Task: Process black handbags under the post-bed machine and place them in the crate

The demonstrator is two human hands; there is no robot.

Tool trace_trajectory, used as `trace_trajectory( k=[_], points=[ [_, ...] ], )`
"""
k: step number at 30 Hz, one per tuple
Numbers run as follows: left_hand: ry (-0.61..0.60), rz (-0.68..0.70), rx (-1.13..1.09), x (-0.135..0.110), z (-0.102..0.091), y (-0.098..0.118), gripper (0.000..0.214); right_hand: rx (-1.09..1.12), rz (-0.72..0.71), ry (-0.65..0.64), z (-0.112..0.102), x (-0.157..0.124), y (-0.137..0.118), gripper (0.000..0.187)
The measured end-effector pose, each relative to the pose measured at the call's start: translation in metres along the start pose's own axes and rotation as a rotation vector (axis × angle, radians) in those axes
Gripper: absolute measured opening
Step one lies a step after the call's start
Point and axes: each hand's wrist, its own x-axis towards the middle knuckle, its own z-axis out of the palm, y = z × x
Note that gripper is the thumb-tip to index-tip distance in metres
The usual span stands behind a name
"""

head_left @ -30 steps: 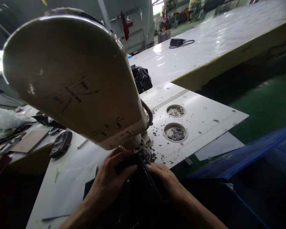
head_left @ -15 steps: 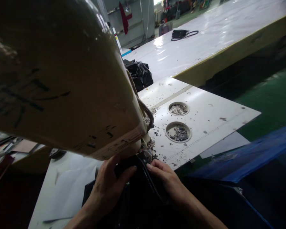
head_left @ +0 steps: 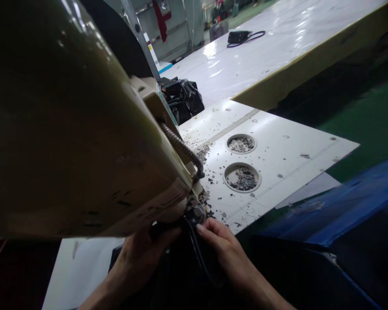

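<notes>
Beneath the beige machine head (head_left: 116, 172), my two hands hold a glossy black bag (head_left: 195, 245) against the machine's working end. My left hand (head_left: 139, 256) is wrapped round its left side, thumb on top, with the fingertips in shadow. My right hand (head_left: 223, 243) pinches the raised black edge or strap from the right, thumb and fingers closed together. Just ahead of my fingers is a small clear part (head_left: 199, 212) at the foot of the machine. The lower part of the bag is lost in darkness, and the machine head hides the contact from above.
A white worktop (head_left: 278, 159) strewn with dark scraps has two round cups (head_left: 242, 177) sunk in it. Black bags (head_left: 183, 97) are piled behind the machine. Another small black bag (head_left: 238, 38) lies on the long white table (head_left: 278, 47). A blue bin (head_left: 352, 211) stands at right.
My viewpoint has shifted, so the machine head fills more of the left side and its ribbed hose shows more. Both hands keep nearly the same hold on the black bag.
</notes>
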Motion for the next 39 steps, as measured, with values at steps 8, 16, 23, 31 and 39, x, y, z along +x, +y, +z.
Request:
trace_trajectory(
  k=[8, 16, 23, 31, 39],
  points=[
    [-0.025, 0.007, 0.005, 0.001, -0.002, -0.004, 0.047, -0.105, -0.051, 0.017, 0.001, -0.005, -0.001, 0.039],
    [0.0, 0.139, -0.024, 0.005, 0.001, -0.003, 0.035, -0.099, -0.071, -0.008, -0.001, 0.003, -0.005, 0.04],
    [0.012, 0.121, -0.073, 0.004, 0.007, -0.003, 0.037, -0.079, -0.019, -0.022, -0.003, 0.004, -0.012, 0.043],
    [0.008, 0.076, -0.097, 0.003, 0.008, -0.003, 0.042, -0.084, -0.024, -0.035, -0.003, 0.005, -0.014, 0.043],
    [-0.002, 0.085, -0.124, 0.005, 0.009, 0.0, 0.04, -0.063, -0.032, -0.038, -0.003, 0.006, -0.015, 0.045]
  ],
)
